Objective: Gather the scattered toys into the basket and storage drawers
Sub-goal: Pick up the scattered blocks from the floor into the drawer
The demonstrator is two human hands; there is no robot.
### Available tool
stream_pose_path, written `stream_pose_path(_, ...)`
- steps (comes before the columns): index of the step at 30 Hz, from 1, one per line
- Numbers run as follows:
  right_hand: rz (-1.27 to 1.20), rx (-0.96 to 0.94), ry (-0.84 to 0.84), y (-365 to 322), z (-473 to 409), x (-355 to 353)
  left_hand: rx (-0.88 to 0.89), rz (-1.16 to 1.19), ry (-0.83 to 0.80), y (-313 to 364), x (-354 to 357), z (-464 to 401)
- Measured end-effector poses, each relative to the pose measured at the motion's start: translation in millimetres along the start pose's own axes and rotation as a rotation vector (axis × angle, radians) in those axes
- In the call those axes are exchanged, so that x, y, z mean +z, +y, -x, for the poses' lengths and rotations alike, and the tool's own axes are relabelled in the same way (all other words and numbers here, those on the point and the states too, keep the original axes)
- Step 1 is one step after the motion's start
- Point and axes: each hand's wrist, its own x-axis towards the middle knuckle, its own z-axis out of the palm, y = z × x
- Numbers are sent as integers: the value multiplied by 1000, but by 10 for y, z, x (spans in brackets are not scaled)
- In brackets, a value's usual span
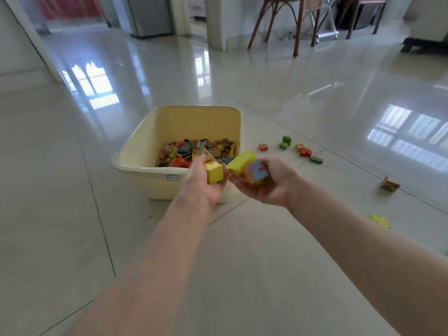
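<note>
Toys are seen partly gathered: a heap of coloured wooden pieces (196, 151) lies in the bottom of a cream plastic basket (184, 122) that stands on the glossy tiled floor (266, 251). Over the basket's near rim, a yellow block (214, 175) is gripped by the left hand (204, 183), the fingers being curled round it. Just beside it, a long yellow block (242, 162) and a pink-and-blue printed block (256, 175) are held together in the right hand (269, 187), cupped palm up with fingers bent around them. The two hands almost touch. To the right of the basket, several small red, green and yellow pieces (300, 149) are scattered on the floor. Further right a brown cube (389, 184) is seen lying alone, and a yellow piece (381, 220) lies nearer. Chair legs (295, 27) are visible at the far side of the room.
</note>
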Motion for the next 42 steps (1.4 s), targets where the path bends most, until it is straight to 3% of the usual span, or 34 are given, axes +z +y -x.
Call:
stream_pose_path(2,-48,-77,-75,-137,-98,296,-49,37,49,236,-42,-1465)
stream_pose_path(3,-92,-107,-106,-162,-104,376,-113,90,-21,359,-9,-1694)
stream_pose_path(5,-137,-141,-140,-124,-54,435,-21,110,-125,570,35,-915)
stream_pose_path(6,-123,-148,-134,-88,-31,402,-14,26,-134,687,233,-43)
stream_pose_path(7,-108,-150,-118,-43,-28,336,-3,91,-151,755,302,650)
stream_pose_path(9,-125,-130,-63,8,-17,134,-10,140,-229,544,327,719)
stream_pose_path(18,-9,-132,179,171,602,-1089,-172,-315,-409,-784,589,1270)
stream_pose_path(28,-190,-145,748,711,1879,-3075,-365,-923,-696,-2634,615,2057)
stream_pose_path(35,-337,-194,905,687,2370,-3826,-161,-1418,-979,-3534,995,2368)
stream_pose_path(42,-443,-247,942,585,2501,-4272,272,-1788,-1201,-4236,1283,2305)
